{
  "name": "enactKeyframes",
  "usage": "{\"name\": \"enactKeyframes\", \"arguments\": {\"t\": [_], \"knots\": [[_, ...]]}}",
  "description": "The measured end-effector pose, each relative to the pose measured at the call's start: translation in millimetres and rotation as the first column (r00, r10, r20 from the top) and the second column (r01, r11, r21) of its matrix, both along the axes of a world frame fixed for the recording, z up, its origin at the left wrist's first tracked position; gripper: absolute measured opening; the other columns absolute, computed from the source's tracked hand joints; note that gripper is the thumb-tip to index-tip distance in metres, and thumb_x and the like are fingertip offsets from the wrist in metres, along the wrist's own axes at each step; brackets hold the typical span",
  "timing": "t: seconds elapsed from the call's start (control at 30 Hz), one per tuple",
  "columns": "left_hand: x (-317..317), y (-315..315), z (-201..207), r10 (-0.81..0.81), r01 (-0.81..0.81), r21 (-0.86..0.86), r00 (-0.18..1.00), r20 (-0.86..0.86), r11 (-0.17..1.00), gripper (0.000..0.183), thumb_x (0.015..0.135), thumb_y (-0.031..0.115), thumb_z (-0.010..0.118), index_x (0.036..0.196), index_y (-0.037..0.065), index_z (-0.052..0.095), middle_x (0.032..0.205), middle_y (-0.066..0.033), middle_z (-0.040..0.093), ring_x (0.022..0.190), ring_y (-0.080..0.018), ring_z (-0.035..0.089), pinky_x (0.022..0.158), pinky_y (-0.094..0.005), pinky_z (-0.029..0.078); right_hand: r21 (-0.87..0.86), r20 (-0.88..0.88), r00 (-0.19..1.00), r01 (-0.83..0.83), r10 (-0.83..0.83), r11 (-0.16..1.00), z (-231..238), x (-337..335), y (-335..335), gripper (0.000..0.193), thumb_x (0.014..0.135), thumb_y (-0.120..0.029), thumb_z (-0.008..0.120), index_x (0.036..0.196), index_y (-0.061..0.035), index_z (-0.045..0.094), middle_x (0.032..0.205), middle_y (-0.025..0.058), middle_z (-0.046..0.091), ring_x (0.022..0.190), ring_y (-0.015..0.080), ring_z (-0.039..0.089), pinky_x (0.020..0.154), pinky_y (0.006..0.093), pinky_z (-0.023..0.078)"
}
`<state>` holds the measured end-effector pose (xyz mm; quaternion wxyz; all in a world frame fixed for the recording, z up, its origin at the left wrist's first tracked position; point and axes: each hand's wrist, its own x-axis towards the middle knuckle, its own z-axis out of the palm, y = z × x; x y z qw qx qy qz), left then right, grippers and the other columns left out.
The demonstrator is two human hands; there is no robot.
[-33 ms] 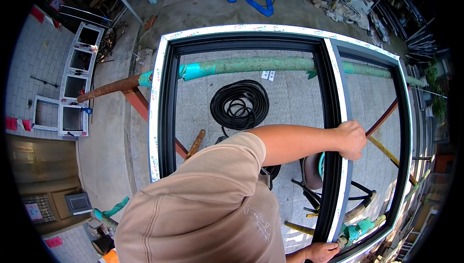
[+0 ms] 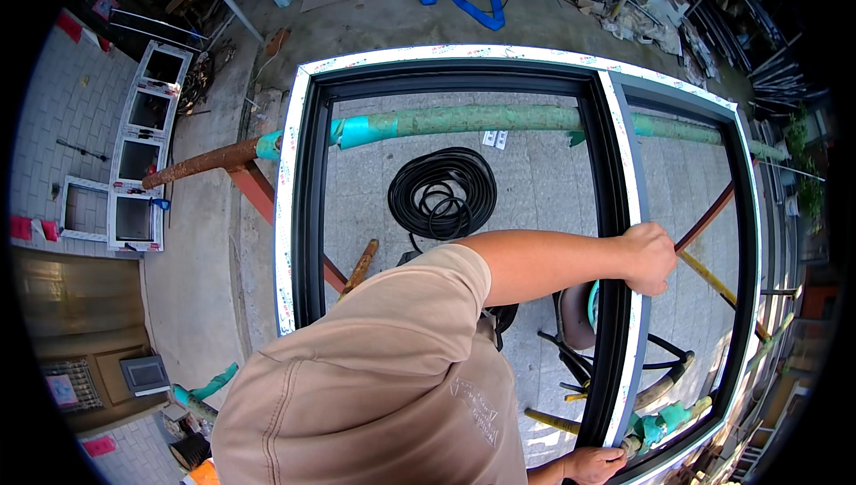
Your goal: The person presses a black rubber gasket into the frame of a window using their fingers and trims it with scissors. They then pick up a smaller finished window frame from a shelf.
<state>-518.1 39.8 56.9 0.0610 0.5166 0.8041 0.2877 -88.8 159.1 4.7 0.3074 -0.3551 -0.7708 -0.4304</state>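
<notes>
A large dark window frame (image 2: 455, 53) with white printed film on its faces lies across pipe supports. Its dividing bar (image 2: 621, 146) splits it into a wide left opening and a narrower right one. My left hand (image 2: 649, 258) is closed over this bar, about midway along, with the arm stretched across the wide opening. Near the bar's close end, my right hand (image 2: 595, 464) has its fingers curled round the frame; the lower picture edge cuts off part of that arm. My tan sleeve and torso hide the frame's near left part.
A green pipe (image 2: 481, 119) with turquoise wrapping runs under the frame's far side, joined to a rusty pipe (image 2: 201, 162). Coiled black hose (image 2: 442, 193) lies on the paving below. Several small framed panes (image 2: 140, 160) stand at left; a blue strap (image 2: 486, 17) lies beyond.
</notes>
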Motion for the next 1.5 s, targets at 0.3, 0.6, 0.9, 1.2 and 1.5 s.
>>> {"name": "enactKeyframes", "arguments": {"t": [0.3,0.6,0.9,1.2,1.5], "knots": [[-1,2,1,-0.003,0.004,-0.016,1.0,0.014,1.0,0.04,0.087,0.04,0.071,0.085,0.001,0.083,0.091,-0.0203,0.079,0.095,-0.0384,0.078,0.088,-0.0477,0.061,0.012,-0.012,1.0,-0.005,0.005,1.0,9,-10,-6,0.026,0.112,-0.016,0.055,0.11,0.0006,0.076,0.106,0.019,0.078,0.082,0.0398,0.075,0.066,0.0488,0.058],[-1,0,0,0.007,-0.006,-0.019,1.0,0.03,1.0,0.038,0.086,0.036,0.07,0.085,0.001,0.083,0.091,-0.0217,0.079,0.096,-0.0389,0.077,0.089,-0.0481,0.061,-0.177,-0.232,0.973,-0.03,-0.012,0.984,10,-14,-11,0.035,0.113,-0.026,0.052,0.109,-0.0029,0.078,0.098,0.0165,0.079,0.08,0.0411,0.072,0.067,0.0493,0.056],[-3,-7,6,0.015,-0.011,-0.055,0.997,0.073,0.998,0.037,0.086,0.035,0.069,0.088,0.001,0.083,0.094,-0.0219,0.079,0.098,-0.0389,0.077,0.091,-0.0471,0.061,-0.419,-0.342,0.922,0.023,-0.181,0.908,-9,3,11,0.041,0.111,-0.036,0.052,0.113,-0.0042,0.078,0.106,0.0191,0.079,0.093,0.0438,0.073,0.08,0.0518,0.057],[-2,-1,8,-0.01,0.014,-0.034,0.996,0.09,0.999,0.04,0.091,0.038,0.07,0.092,0.0,0.082,0.098,-0.0214,0.079,0.101,-0.0403,0.077,0.094,-0.0468,0.06,-0.391,-0.373,0.919,-0.03,-0.129,0.92,-6,7,5,0.039,0.111,-0.033,0.053,0.111,-0.0022,0.077,0.105,0.0202,0.078,0.093,0.0439,0.073,0.08,0.0505,0.056],[-3,-3,8,-0.018,0.02,-0.016,0.996,0.083,1.0,0.039,0.091,0.038,0.072,0.093,-0.001,0.082,0.097,-0.0218,0.079,0.1,-0.0408,0.077,0.094,-0.0472,0.06,-0.451,-0.375,0.908,-0.003,-0.186,0.893,-4,5,2,0.038,0.11,-0.032,0.053,0.109,-0.0019,0.076,0.104,0.0211,0.078,0.091,0.0437,0.072,0.078,0.0512,0.056]]}}
